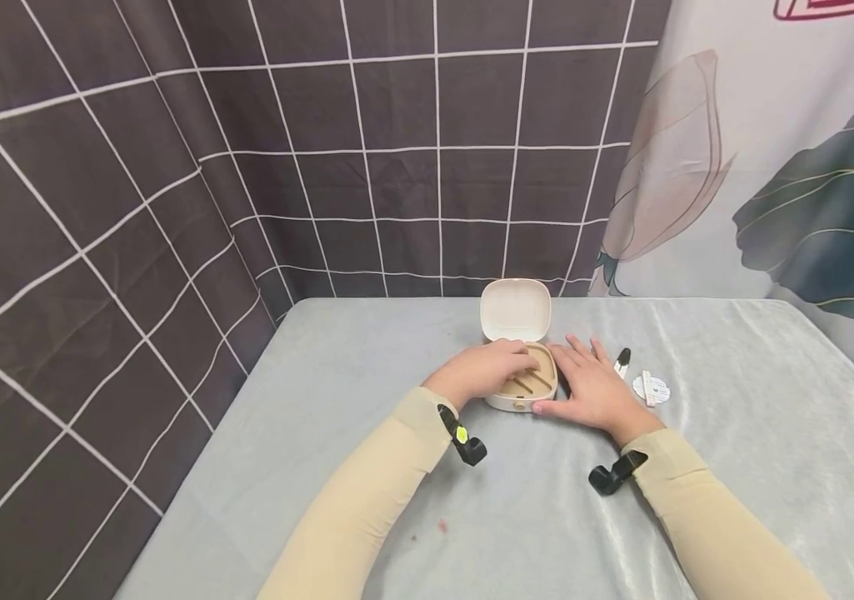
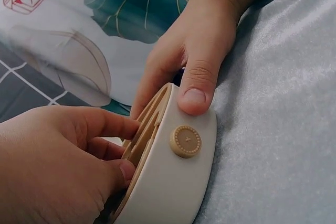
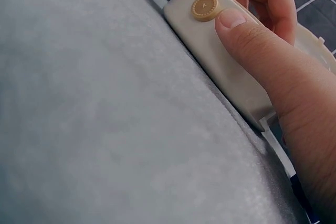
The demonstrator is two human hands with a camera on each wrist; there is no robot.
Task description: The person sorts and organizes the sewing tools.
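Note:
A white box (image 1: 500, 404) with rounded corners sits on the grey cloth, its hinged lid (image 1: 515, 310) raised at the back. Inside lies a tan slotted insert (image 1: 539, 383), and a round tan button (image 2: 187, 141) marks the front wall. My left hand (image 1: 481, 372) reaches over from the left, its bent fingers in the insert's slots and its thumb at the tan rim, gripping the insert. From the right, my right hand (image 1: 593, 390) holds the box by its corner, thumb pressed on the front wall beside the button and fingers stretched along the side.
Just right of my right hand lie a white piece with a black end (image 1: 623, 358) and a round white piece with a strip across it (image 1: 651, 389). Dark grid-patterned cloth (image 1: 397, 183) hangs behind and at the left; a leaf-patterned curtain (image 1: 696, 200) hangs at the back right.

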